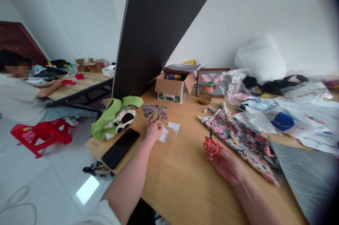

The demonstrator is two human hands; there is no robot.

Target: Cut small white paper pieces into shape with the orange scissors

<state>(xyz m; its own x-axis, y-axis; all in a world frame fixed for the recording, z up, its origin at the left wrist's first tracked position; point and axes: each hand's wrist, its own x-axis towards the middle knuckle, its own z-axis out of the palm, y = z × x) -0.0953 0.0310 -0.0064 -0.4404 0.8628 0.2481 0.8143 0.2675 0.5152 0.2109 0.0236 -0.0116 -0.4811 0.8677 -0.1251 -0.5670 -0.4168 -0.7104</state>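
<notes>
Orange-handled scissors (pixel 211 144) stood clamped in the right hand (pixel 225 163), just beside floral fabric (pixel 238 137). The left hand (pixel 153 130) rested, fingers curled, on white paper scraps (pixel 164 134) on the wooden table (pixel 180 179); whether it pinched them could not be told.

Scissors (pixel 210 144) right of paper scraps (pixel 169 129), on table (pixel 180 175)

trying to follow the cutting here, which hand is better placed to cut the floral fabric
Right, probably. The right hand holds the orange scissors beside the floral fabric; the left hand rests on white paper scraps, farther off.
</notes>
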